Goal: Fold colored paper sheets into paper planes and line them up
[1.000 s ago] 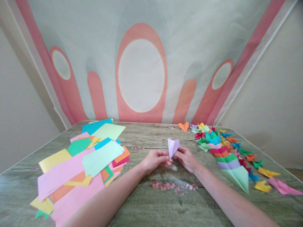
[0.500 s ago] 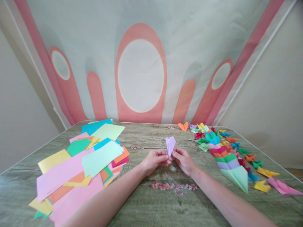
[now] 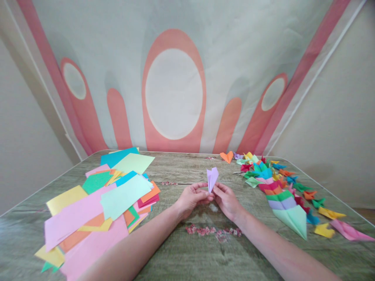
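Observation:
A small folded piece of lilac paper (image 3: 212,178) stands upright between my hands, its pointed end down and its split, wider end up. The fingers of my left hand (image 3: 195,198) are closed on its lower left side. From the other side, my right hand (image 3: 225,198) pinches the lower right edge with thumb and fingers. The lower tip of the paper is partly hidden by my fingertips. Both hands are held low over the middle of the wood-patterned table (image 3: 172,253).
Loose coloured paper sheets (image 3: 79,212) lie in an overlapping heap on the left. On the right are a row of folded paper planes (image 3: 290,218) and several small folded figures (image 3: 309,195). An orange paper heart (image 3: 227,157) lies near the back edge, before a printed backdrop (image 3: 131,47).
The folded lilac paper has turned slightly and tilts a little more to the right, with its fold more open to view. Both hands stay almost in place.

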